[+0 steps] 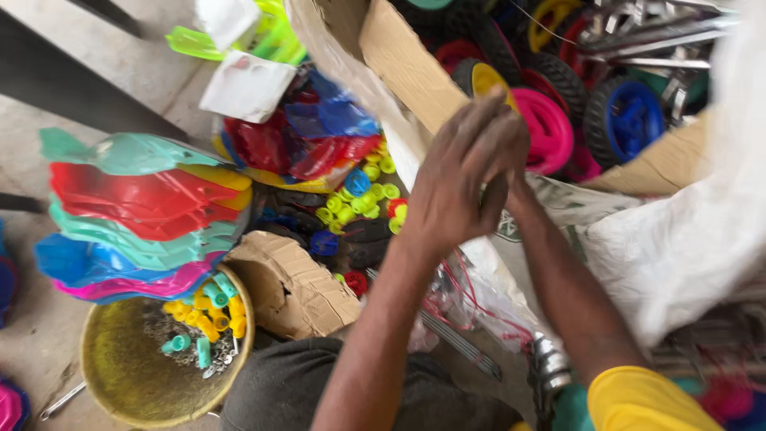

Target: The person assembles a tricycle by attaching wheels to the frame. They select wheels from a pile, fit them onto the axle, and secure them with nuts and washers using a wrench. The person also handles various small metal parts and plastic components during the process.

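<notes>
Head view, left hand (467, 172) covering the right hand (511, 187) at centre, fingers curling together, hold impossible to tell, just near of pink wheel (546, 128) in cardboard box (407, 64), yellow bowl (112, 375) sitting near left.

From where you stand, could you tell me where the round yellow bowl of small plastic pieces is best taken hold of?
Grip the yellow bowl by its bare rim on the near-left side, coming from above. The far rim is crowded by the stack of coloured plastic sheets and torn cardboard, and the small parts lie toward that side.
</notes>
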